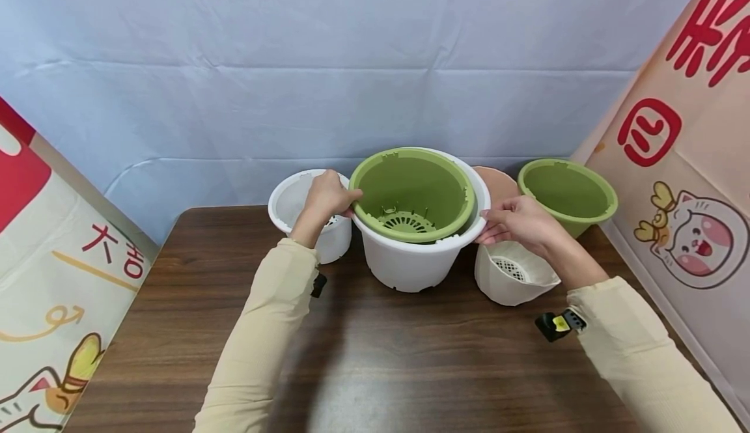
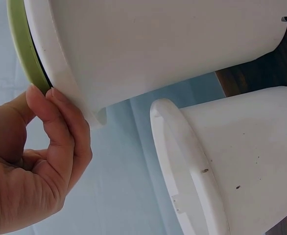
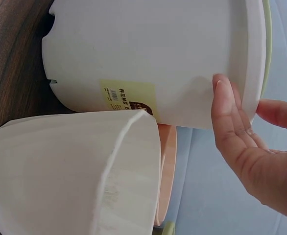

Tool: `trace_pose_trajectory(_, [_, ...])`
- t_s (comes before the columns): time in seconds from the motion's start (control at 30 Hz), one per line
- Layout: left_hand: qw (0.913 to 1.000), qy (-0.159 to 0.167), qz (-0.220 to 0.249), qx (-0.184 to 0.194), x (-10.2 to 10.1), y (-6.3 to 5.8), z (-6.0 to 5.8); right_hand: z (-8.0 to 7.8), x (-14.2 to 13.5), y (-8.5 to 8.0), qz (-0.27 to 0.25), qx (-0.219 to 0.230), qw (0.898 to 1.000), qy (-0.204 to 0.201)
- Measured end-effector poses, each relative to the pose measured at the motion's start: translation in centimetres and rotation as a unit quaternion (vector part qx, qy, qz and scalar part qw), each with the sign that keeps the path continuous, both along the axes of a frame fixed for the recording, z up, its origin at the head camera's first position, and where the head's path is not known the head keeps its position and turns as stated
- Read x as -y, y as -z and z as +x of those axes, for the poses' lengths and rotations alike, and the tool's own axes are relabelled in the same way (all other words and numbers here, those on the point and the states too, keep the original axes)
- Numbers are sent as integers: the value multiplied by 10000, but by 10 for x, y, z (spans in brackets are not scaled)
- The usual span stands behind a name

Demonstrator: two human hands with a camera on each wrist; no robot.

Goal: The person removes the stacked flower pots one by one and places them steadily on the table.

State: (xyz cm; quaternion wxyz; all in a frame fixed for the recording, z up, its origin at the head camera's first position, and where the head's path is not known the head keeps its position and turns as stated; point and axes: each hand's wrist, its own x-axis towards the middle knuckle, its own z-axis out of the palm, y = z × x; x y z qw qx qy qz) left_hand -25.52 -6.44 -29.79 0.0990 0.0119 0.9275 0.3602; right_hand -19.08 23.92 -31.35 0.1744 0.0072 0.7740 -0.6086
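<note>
A green flowerpot [image 1: 413, 192] with a slotted bottom sits inside a large white flowerpot [image 1: 410, 267], off to its left side. My left hand [image 1: 331, 195] pinches the left edge where the two rims meet, its thumb over the green rim. In the left wrist view, the fingertips [image 2: 38, 93] touch the green rim and the white rim. My right hand [image 1: 518, 221] holds the white flowerpot's right rim, thumb on the edge and fingers under it. In the right wrist view, a yellow label [image 3: 129, 98] shows on the white wall.
A smaller white pot [image 1: 335, 244] stands left of the large one. To the right are a cream pot [image 1: 498, 283], a terracotta-coloured pot [image 1: 495, 182] behind it, and another green pot [image 1: 568, 192]. A brown wooden table [image 1: 410, 368] bears them, with a pale cloth [image 1: 351, 94] behind.
</note>
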Motion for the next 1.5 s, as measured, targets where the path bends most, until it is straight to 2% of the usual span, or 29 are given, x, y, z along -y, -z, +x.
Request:
trace_pose_trajectory(0.57, [9999, 80, -61, -81, 1, -1, -1, 0, 1, 0, -12, -13, 10000, 0])
trace_pose_trajectory(0.83, [9995, -70, 263, 125, 1, -5, 0, 0, 2, 1, -96, 3, 10000, 18])
trace_pose_trajectory(1.1, [9990, -63, 444, 57, 1, -7, 1, 2, 2, 0, -160, -19, 9999, 4])
trace_pose_trajectory(1.5, [9981, 27, 573, 221, 0, -11, 1, 1, 2, 0, -131, 14, 9999, 55])
